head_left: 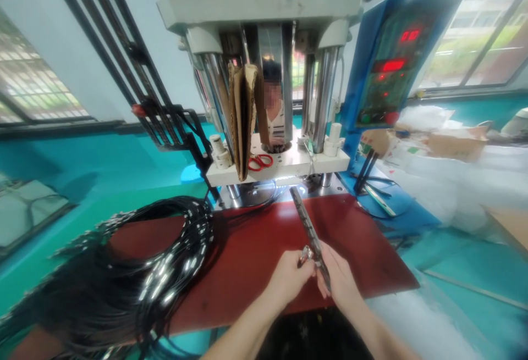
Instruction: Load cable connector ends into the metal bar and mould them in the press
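Note:
A long, narrow dark metal bar point(307, 222) with notches along it lies in my right hand point(340, 277), whose fingers are wrapped round its near end. It slants away from me, over the dark red tabletop point(247, 261). Close against the bar, my left hand point(291, 275) is closed round a small shiny metal piece point(305, 256) with a dark and reddish part. Its exact kind is too small to tell, and my fingers hide much of it. Left of my hands lies a big coil of black cables point(181, 255) with light metal ends.
A press point(259, 5) with chrome columns stands behind the tabletop. Red-handled scissors point(260, 162) and folded cardboard point(243, 118) rest on its lower plate. At right are a blue control box point(371, 63) with red digits, a blue side shelf point(412, 214) and white bags point(445, 167).

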Demonstrator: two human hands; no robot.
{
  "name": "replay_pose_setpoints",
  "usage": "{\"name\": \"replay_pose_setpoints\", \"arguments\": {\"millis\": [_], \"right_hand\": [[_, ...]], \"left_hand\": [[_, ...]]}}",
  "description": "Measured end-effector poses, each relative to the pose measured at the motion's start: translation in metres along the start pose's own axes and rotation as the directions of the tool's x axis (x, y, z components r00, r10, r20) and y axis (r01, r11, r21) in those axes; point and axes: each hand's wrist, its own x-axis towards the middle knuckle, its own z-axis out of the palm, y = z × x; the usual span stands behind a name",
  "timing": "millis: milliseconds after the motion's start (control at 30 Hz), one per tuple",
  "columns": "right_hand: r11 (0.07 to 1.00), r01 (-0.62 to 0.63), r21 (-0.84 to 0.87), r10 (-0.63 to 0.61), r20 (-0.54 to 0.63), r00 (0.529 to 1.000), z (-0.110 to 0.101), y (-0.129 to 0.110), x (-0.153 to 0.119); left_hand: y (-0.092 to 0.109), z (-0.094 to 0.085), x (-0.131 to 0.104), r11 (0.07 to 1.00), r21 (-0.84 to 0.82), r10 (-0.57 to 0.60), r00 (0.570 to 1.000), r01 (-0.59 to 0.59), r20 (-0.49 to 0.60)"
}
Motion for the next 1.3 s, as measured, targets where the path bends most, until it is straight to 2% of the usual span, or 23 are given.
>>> {"name": "replay_pose_setpoints", "arguments": {"millis": [167,333,400,467,567,633,733,933,1067,1300], "right_hand": [[0.999,0.016,-0.031,-0.016,-0.007,1.0,-0.002,0.001,-0.001],[0.989,0.042,-0.144,-0.044,-0.016,0.999,-0.001,0.006,-0.001],[0.978,0.072,-0.198,-0.073,0.002,0.997,0.0,0.006,0.0],[0.976,0.082,-0.201,-0.077,0.034,0.996,-0.001,0.006,0.001],[0.996,0.036,-0.083,-0.032,0.045,0.998,-0.004,0.008,0.004],[0.999,-0.001,0.044,0.0,0.029,1.0,-0.006,0.011,0.005],[0.986,-0.031,0.164,0.027,0.026,0.999,-0.008,0.013,0.005],[0.997,-0.023,0.068,0.02,0.043,0.999,-0.006,0.01,0.002],[1.0,-0.027,-0.01,0.027,0.043,0.999,-0.006,0.009,0.001],[1.0,-0.021,0.012,0.021,0.057,0.998,-0.009,0.011,0.001]], "left_hand": [[0.004,-0.001,-0.001,0.996,0.081,0.048,0.998,-0.046,-0.029],[0.011,-0.001,-0.005,0.997,0.037,0.075,0.997,-0.075,-0.002],[0.01,0.0,-0.006,0.999,-0.015,0.048,0.999,-0.048,-0.005],[0.007,-0.002,-0.006,0.996,-0.086,-0.032,0.999,0.033,0.015],[0.007,-0.008,-0.005,0.961,-0.217,-0.153,0.984,0.17,0.095],[0.008,-0.014,-0.003,0.921,-0.333,-0.166,0.977,0.203,0.136],[0.009,-0.02,0.0,0.873,-0.441,-0.164,0.976,0.21,0.14],[0.006,-0.018,0.004,0.883,-0.388,-0.232,0.964,0.264,0.13],[0.008,-0.015,0.005,0.918,-0.315,-0.218,0.97,0.24,0.106],[0.019,-0.01,0.004,0.931,-0.265,-0.24,0.968,0.252,0.077]]}}
